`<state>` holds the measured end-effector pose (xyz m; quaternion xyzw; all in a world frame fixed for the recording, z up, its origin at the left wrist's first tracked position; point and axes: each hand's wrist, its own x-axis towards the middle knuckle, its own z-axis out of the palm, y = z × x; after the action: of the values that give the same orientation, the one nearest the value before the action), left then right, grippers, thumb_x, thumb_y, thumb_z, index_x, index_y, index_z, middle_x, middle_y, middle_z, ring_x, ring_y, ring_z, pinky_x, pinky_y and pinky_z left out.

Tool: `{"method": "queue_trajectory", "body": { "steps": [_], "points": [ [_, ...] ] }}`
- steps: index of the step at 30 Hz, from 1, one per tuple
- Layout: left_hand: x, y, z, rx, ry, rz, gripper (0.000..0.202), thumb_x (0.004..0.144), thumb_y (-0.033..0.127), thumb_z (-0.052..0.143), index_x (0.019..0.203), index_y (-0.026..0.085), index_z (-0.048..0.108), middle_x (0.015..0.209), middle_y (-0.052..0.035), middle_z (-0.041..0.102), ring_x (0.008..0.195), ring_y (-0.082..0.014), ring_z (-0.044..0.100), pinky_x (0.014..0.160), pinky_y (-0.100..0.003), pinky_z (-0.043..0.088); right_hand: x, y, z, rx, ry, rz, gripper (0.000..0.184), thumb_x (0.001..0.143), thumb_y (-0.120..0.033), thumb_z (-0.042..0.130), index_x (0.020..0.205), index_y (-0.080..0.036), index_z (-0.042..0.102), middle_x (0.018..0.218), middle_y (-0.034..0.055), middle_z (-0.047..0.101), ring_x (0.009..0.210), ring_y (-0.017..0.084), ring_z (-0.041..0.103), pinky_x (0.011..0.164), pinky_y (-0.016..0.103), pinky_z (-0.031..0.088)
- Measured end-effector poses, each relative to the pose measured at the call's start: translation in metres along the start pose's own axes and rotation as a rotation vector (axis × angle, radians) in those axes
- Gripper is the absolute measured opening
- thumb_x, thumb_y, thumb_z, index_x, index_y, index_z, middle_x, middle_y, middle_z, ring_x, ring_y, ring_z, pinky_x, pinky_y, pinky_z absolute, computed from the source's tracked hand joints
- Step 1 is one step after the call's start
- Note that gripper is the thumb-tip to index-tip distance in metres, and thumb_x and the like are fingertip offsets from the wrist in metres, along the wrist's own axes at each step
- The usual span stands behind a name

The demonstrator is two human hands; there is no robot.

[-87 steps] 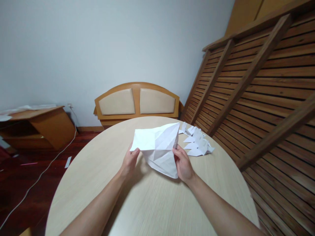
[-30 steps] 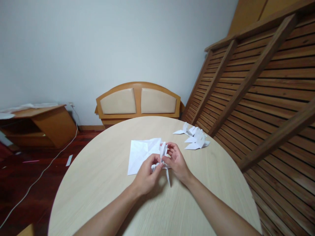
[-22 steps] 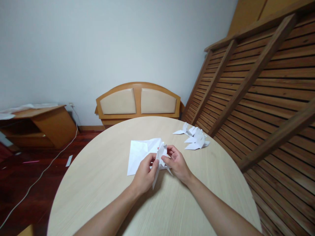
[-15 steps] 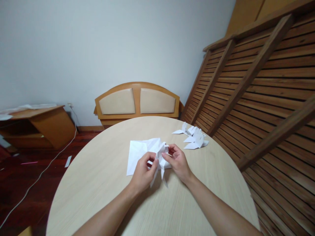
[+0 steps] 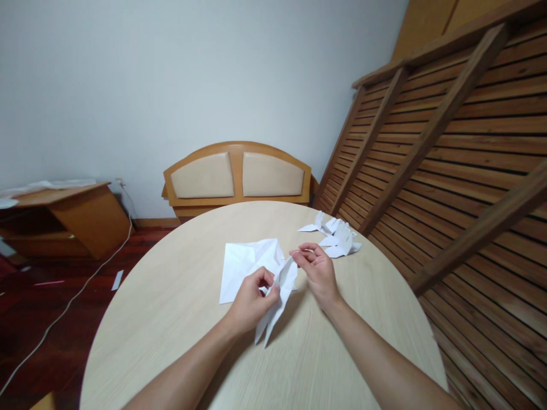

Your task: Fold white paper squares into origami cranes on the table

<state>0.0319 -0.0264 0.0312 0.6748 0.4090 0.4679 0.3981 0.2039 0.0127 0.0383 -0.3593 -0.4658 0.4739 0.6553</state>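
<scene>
A small folded white paper figure (image 5: 277,302) hangs above the round table (image 5: 179,319), its two pointed ends hanging down. My left hand (image 5: 252,299) is closed and pinches its left side. My right hand (image 5: 317,272) pinches the figure's upper tip (image 5: 293,261) between thumb and forefinger, the other fingers curled loosely. Behind both hands a creased white paper sheet (image 5: 245,265) lies flat on the table.
Several finished white paper figures (image 5: 337,239) lie in a pile at the table's far right edge. A padded wooden headboard (image 5: 237,173) stands behind the table, a slatted wooden frame (image 5: 448,148) leans on the right, and a low wooden cabinet (image 5: 64,219) with a cable (image 5: 64,310) is at the left.
The big creased sheet I held up 2.9 s ago now lies on the table. Since then I took up the small figure; my right hand has pulled away to its tip, stretching it out.
</scene>
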Motion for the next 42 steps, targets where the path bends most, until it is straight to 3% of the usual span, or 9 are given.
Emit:
{"method": "queue_trajectory", "body": {
  "steps": [5,7,14,19,23,30,34,38,42],
  "points": [
    [0.002,-0.002,-0.001,-0.094,0.105,-0.026,0.023,0.081,0.037,0.067,0.073,0.019,0.055,0.078,-0.0020,0.061,0.071,-0.0155,0.057,0.065,-0.026,0.043,-0.011,0.005,0.007,0.063,-0.259,0.065,0.072,0.063,-0.035,0.088,0.122,-0.029,0.047,0.108,0.0038,0.068,0.089,0.018,0.067,0.077,0.031,0.053],
    [0.002,-0.002,-0.001,-0.160,0.146,-0.018,0.028,0.080,0.041,0.070,0.073,0.018,0.055,0.080,-0.0020,0.062,0.072,-0.0151,0.057,0.066,-0.026,0.044,-0.016,0.007,0.011,0.035,-0.335,0.099,0.077,0.064,-0.031,0.088,0.127,-0.029,0.045,0.109,0.0038,0.068,0.090,0.018,0.067,0.077,0.031,0.053],
    [0.006,-0.007,0.000,-0.334,0.213,-0.117,0.043,0.070,0.054,0.080,0.073,0.017,0.058,0.063,0.0033,0.056,0.052,-0.0091,0.045,0.052,-0.022,0.034,-0.016,0.009,0.009,0.037,-0.286,0.153,0.042,0.073,-0.037,0.082,0.098,-0.026,0.049,0.077,-0.0042,0.066,0.063,0.013,0.062,0.058,0.025,0.050],
    [0.008,-0.009,-0.004,-0.238,0.261,-0.088,0.036,0.075,0.050,0.076,0.072,0.016,0.061,0.066,0.0009,0.060,0.060,-0.0123,0.052,0.059,-0.024,0.040,-0.020,0.003,0.006,-0.283,-0.457,-0.029,0.016,0.088,-0.034,0.064,0.098,-0.022,0.065,0.094,0.0030,0.067,0.082,0.016,0.063,0.074,0.032,0.053],
    [0.009,-0.007,-0.008,-0.118,0.258,-0.049,0.029,0.081,0.044,0.070,0.076,0.017,0.064,0.072,-0.0016,0.063,0.068,-0.0153,0.055,0.065,-0.026,0.042,-0.022,-0.006,0.000,-0.567,-0.558,-0.249,0.022,0.085,-0.024,0.066,0.107,-0.024,0.065,0.106,0.0040,0.066,0.089,0.018,0.062,0.083,0.035,0.050],
    [0.010,-0.003,-0.010,-0.088,0.293,-0.049,0.030,0.080,0.045,0.069,0.075,0.017,0.063,0.071,-0.0010,0.062,0.066,-0.0147,0.054,0.062,-0.025,0.042,-0.021,-0.004,-0.002,-0.609,-0.513,-0.213,0.019,0.081,-0.028,0.073,0.088,-0.023,0.057,0.081,-0.0018,0.060,0.075,0.016,0.057,0.073,0.031,0.047],
    [0.011,-0.008,-0.007,-0.226,0.282,-0.140,0.035,0.075,0.049,0.073,0.079,0.017,0.061,0.071,-0.0005,0.062,0.057,-0.0122,0.051,0.053,-0.024,0.040,-0.021,0.002,-0.001,-0.530,-0.486,-0.184,0.012,0.087,-0.024,0.065,0.098,-0.023,0.061,0.093,0.0019,0.065,0.082,0.017,0.062,0.075,0.031,0.050],
    [0.010,-0.008,-0.004,-0.249,0.176,-0.134,0.041,0.066,0.038,0.083,0.094,0.017,0.062,0.093,-0.0075,0.069,0.074,-0.0174,0.063,0.065,-0.029,0.050,-0.020,0.005,-0.001,-0.501,-0.433,-0.174,0.019,0.088,-0.025,0.064,0.108,-0.023,0.064,0.103,0.0044,0.067,0.083,0.017,0.062,0.073,0.031,0.053],
    [0.009,-0.009,-0.003,-0.259,0.145,-0.118,0.039,0.073,0.039,0.079,0.099,0.016,0.061,0.100,-0.0097,0.069,0.078,-0.0181,0.064,0.070,-0.030,0.051,-0.019,0.004,-0.001,-0.492,-0.397,-0.168,0.020,0.088,-0.025,0.064,0.108,-0.023,0.064,0.105,0.0048,0.067,0.082,0.016,0.062,0.072,0.031,0.053]
  ]
}}
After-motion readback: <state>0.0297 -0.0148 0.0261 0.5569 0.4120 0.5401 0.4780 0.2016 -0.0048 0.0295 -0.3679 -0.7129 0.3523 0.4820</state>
